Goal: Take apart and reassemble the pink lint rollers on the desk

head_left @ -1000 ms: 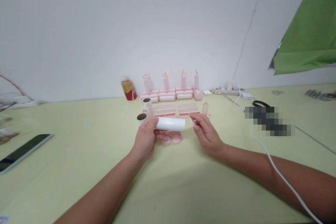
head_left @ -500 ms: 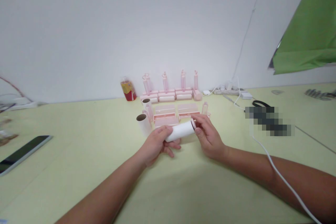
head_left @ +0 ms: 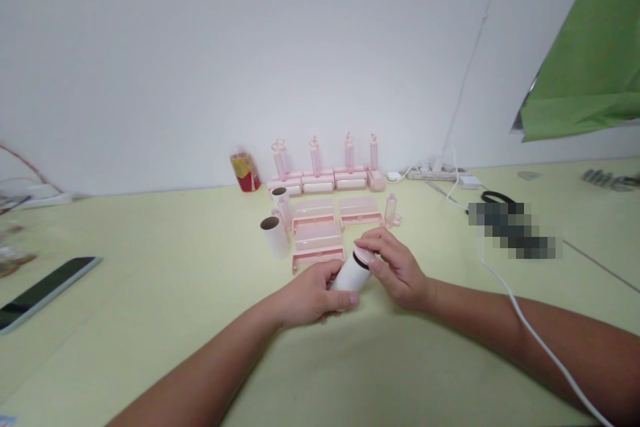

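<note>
My left hand (head_left: pixel 309 295) is wrapped round a white cylindrical roll (head_left: pixel 346 277), tilted with its upper end toward the right. A pink cap (head_left: pixel 364 255) with a black band below it sits at that end. The fingers and thumb of my right hand (head_left: pixel 397 270) are closed about the cap. Just beyond my hands lie open pink cases, among them a near case (head_left: pixel 319 237) and a right-hand case (head_left: pixel 360 208). White rolls with brown hollow cores stand to the left, the nearer roll (head_left: pixel 276 240) in plain view.
Closed pink cases (head_left: pixel 318 181) and upright pink handles (head_left: pixel 315 159) line the wall. A small pink handle (head_left: pixel 391 210) stands right of the open cases. A bottle (head_left: pixel 245 170), a phone (head_left: pixel 47 290), a power strip (head_left: pixel 435 172) and a white cable (head_left: pixel 520 310) are around.
The roll has swung from nearly level to a steeper tilt and moved nearer to me. My left hand now wraps further round it. My right hand stays at the cap end.
</note>
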Action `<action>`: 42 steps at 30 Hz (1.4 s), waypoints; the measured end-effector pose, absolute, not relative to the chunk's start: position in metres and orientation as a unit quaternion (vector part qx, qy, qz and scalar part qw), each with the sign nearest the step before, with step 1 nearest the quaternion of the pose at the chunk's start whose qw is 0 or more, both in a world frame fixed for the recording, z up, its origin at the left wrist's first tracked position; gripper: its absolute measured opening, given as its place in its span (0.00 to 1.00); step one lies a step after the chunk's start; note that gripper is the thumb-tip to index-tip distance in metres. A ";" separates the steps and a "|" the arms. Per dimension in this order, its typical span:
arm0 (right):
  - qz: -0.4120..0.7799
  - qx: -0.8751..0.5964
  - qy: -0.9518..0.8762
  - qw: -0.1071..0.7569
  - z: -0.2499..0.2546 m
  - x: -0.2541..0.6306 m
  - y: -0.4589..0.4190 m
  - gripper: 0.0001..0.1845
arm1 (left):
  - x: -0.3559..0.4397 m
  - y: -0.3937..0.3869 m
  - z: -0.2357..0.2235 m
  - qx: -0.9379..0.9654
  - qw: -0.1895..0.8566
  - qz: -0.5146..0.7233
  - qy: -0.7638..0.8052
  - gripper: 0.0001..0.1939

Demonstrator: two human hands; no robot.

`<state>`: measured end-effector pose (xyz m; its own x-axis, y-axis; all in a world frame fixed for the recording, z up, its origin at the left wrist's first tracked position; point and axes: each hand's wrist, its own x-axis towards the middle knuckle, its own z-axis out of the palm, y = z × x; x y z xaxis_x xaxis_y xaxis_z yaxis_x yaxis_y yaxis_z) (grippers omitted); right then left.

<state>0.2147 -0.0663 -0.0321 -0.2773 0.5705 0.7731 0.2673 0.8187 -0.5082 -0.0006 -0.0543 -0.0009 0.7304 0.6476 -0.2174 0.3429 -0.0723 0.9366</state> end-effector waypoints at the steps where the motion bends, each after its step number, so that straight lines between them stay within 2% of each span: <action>1: 0.141 -0.265 -0.788 0.538 -0.032 0.215 -0.067 0.17 | -0.001 -0.054 -0.002 0.721 0.586 0.127 0.346 0.23; 14: 0.144 -0.253 -0.797 0.530 -0.031 0.216 -0.067 0.18 | 0.000 -0.053 -0.002 0.722 0.594 0.125 0.332 0.22; 26: 0.154 -0.288 -0.737 0.592 -0.037 0.211 -0.067 0.37 | 0.000 -0.053 -0.001 0.690 0.601 0.192 0.354 0.24; 28: 0.159 -0.281 -0.766 0.556 -0.034 0.212 -0.067 0.35 | -0.001 -0.053 -0.001 0.688 0.598 0.196 0.361 0.24; 32: 0.197 -0.257 -0.810 0.489 -0.031 0.215 -0.066 0.25 | -0.001 -0.055 0.001 0.690 0.596 0.193 0.363 0.24; 38: 0.177 -0.261 -0.799 0.511 -0.038 0.213 -0.064 0.35 | -0.001 -0.054 0.004 0.672 0.601 0.231 0.366 0.25; 40: 0.153 -0.304 -0.787 0.514 -0.040 0.216 -0.056 0.30 | -0.003 -0.052 0.006 0.669 0.591 0.263 0.366 0.24; 42: 0.124 -0.385 -0.779 0.480 -0.041 0.221 -0.044 0.23 | -0.005 -0.048 0.008 0.668 0.574 0.288 0.376 0.23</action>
